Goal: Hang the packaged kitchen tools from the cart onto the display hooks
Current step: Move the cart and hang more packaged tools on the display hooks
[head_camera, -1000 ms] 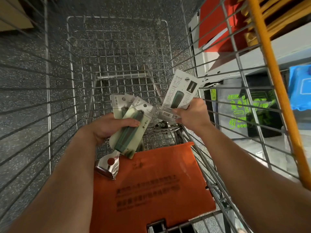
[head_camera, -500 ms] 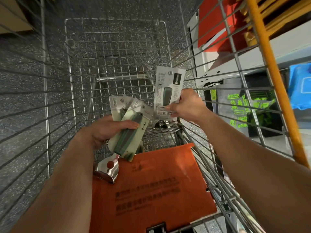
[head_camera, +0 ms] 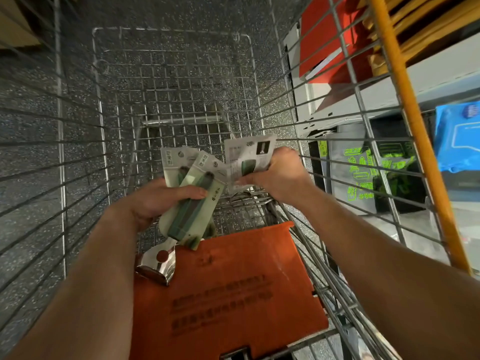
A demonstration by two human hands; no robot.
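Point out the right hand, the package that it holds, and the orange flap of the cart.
right hand [head_camera: 279,175]: head view, back of the hand.
package [head_camera: 246,155]: head view, printed card above the fingers.
orange flap [head_camera: 233,279]: head view, bare middle.

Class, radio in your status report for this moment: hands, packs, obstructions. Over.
Left hand grips two packs. Right hand pinches third pack, beside them. Cart walls all round; no hooks in view.

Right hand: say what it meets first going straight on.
The right hand would probably meet the fanned packages in the left hand, just beyond its own package; depth unclear.
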